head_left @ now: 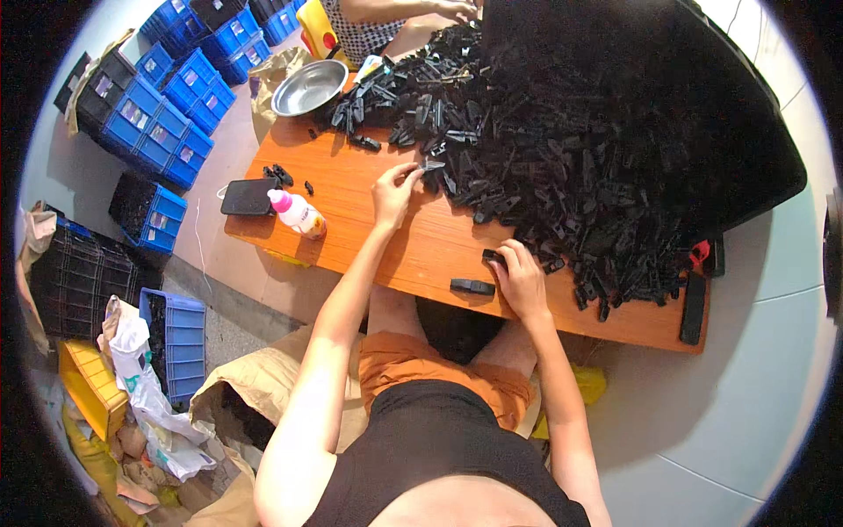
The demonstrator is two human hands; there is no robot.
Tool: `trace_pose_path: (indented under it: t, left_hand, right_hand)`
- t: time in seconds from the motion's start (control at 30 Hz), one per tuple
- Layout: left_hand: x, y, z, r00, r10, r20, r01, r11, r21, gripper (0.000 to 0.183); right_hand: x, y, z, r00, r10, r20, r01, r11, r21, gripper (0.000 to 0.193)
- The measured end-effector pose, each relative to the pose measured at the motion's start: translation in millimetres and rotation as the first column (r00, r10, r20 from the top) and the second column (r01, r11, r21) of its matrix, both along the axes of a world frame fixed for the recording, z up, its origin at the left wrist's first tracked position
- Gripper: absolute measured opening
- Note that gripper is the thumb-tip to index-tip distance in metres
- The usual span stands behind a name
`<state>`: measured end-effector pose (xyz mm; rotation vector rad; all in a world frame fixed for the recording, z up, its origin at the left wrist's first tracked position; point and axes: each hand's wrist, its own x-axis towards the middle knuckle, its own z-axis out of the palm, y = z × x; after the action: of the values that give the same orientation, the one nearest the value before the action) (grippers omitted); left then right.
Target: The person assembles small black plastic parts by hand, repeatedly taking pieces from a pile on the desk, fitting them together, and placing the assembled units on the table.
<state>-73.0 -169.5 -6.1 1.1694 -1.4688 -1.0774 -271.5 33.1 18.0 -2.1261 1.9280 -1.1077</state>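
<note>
My left hand [394, 195] reaches to the near-left edge of a large heap of black plastic parts [527, 158]. Its thumb and fingers pinch a small black plastic part [431, 165] at the heap's border. Close to the front edge of the wooden table [351, 241], my right hand [523, 279] is closed on another black plastic part [493, 256], whose end sticks out past the fingertips. A loose black plastic piece [472, 287] lies on the wood just left of that hand. The exact kind of these parts is too small to make out.
Left on the table are a pink-capped bottle [299, 214], a phone [248, 198] and a metal bowl [309, 88]. A black bin [746, 114] tips over the heap. Blue crates [145, 123] and bags stand on the left floor. Another person's arm [386, 9] shows at the far side.
</note>
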Motion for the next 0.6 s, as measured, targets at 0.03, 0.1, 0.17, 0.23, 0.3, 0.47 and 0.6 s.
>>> trace_pose_path:
  t: [0.03, 0.1, 0.17, 0.23, 0.3, 0.47, 0.6]
  left_hand:
    - [-0.8, 11.9, 0.4, 0.995, 0.06, -0.08, -0.064, 0.996, -0.058, 0.026]
    - [2.0, 41.8, 5.7, 0.99, 0.078, -0.115, -0.093, 0.988, -0.125, 0.046]
    - [4.8, 74.5, 7.7, 0.997, 0.038, 0.061, -0.025, 0.98, -0.196, 0.048]
    - [10.9, 99.5, 2.1, 0.952, -0.018, 0.306, 0.121, 0.939, -0.322, 0.055]
    - [10.9, 112.4, 11.6, 0.868, 0.054, 0.494, 0.221, 0.847, -0.482, 0.054]
    - [-2.6, 139.7, 24.0, 0.868, -0.017, 0.496, 0.228, 0.902, -0.367, 0.051]
    - [-2.7, 130.4, 24.2, 0.9, -0.128, 0.416, 0.254, 0.93, -0.264, 0.049]
  right_hand:
    - [-3.7, -2.6, -1.0, 1.0, 0.0, 0.006, 0.0, 1.0, -0.014, 0.026]
    - [-10.9, -8.7, -1.5, 0.998, 0.002, 0.057, -0.001, 1.0, -0.012, 0.025]
    - [-15.5, -15.8, 4.9, 0.998, 0.057, 0.039, -0.057, 0.998, 0.005, 0.026]
    - [-11.9, -21.8, 18.0, 0.996, 0.079, 0.049, -0.084, 0.99, 0.111, 0.03]
    - [-9.4, -24.3, 25.9, 0.996, 0.087, 0.009, -0.088, 0.979, 0.183, 0.029]
    - [-10.0, -31.3, 21.4, 0.979, 0.144, -0.144, -0.117, 0.976, 0.183, 0.026]
    - [-8.9, -18.8, 24.5, 0.991, 0.097, 0.091, -0.103, 0.992, 0.069, 0.025]
